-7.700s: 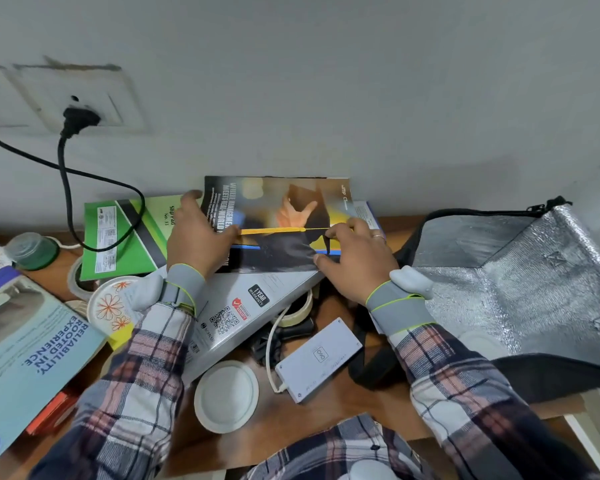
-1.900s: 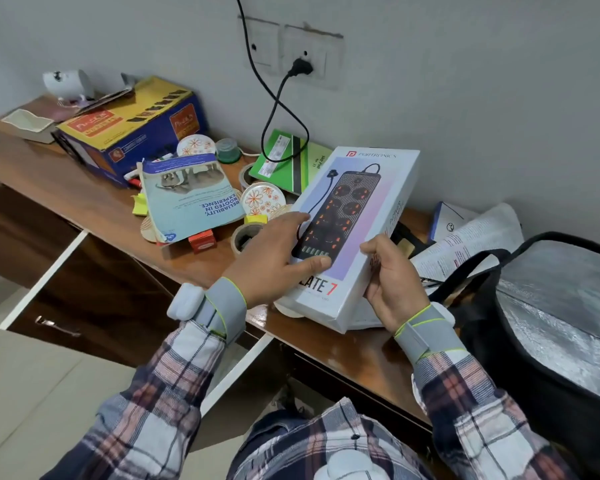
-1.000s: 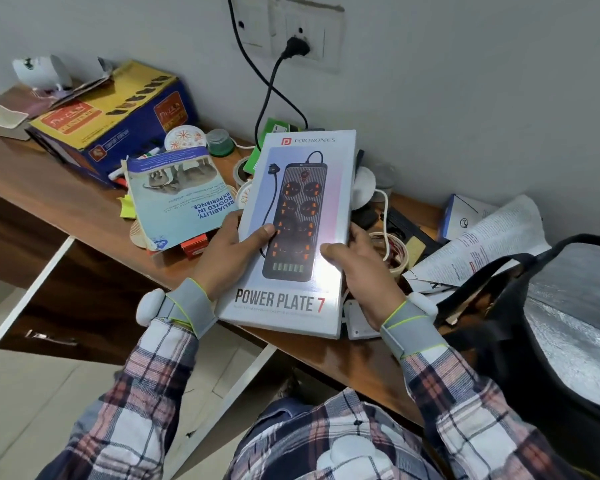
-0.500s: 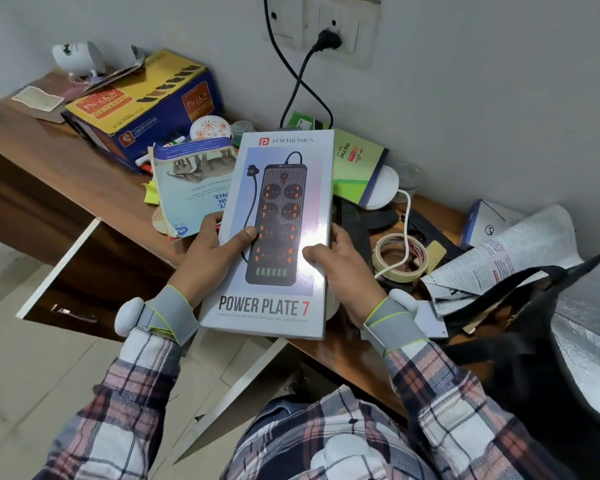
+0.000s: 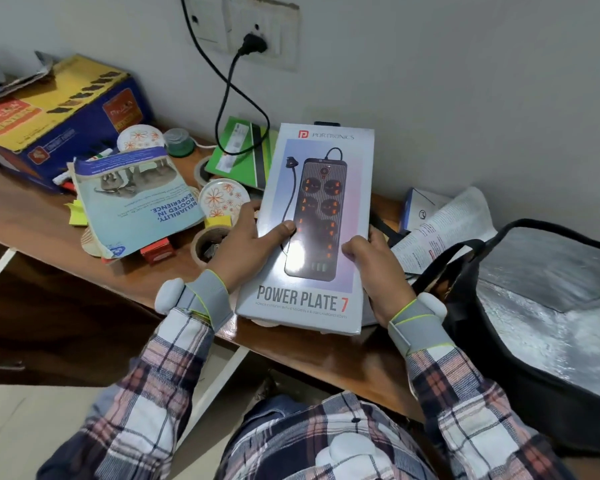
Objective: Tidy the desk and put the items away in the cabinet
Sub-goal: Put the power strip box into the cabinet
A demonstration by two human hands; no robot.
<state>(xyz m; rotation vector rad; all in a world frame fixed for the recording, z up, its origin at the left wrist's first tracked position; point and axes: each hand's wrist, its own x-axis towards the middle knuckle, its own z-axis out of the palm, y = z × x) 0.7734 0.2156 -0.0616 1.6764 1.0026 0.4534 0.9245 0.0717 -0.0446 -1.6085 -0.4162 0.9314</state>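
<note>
I hold a white "Power Plate 7" power strip box point(image 5: 312, 216) face up above the wooden desk point(image 5: 32, 209). My left hand point(image 5: 246, 244) grips its left edge, thumb on the front. My right hand point(image 5: 374, 265) grips its right edge, thumb on the front as well. Below the desk at the left, a dark cabinet door point(image 5: 49, 306) stands open. The box hides what lies under it on the desk.
A blue and yellow carton point(image 5: 56, 112), a blue brochure point(image 5: 136, 199), flowered lids point(image 5: 224, 199), tape rolls point(image 5: 208, 244), a green notebook point(image 5: 243, 154) and a plugged black cable point(image 5: 229, 98) crowd the left. A printed leaflet point(image 5: 444, 226) and an open foil-lined black bag point(image 5: 534, 306) sit right.
Since the earliest frame I put down the booklet and took up the power strip box in both hands. In the last second the view shifted; the grip is the same.
</note>
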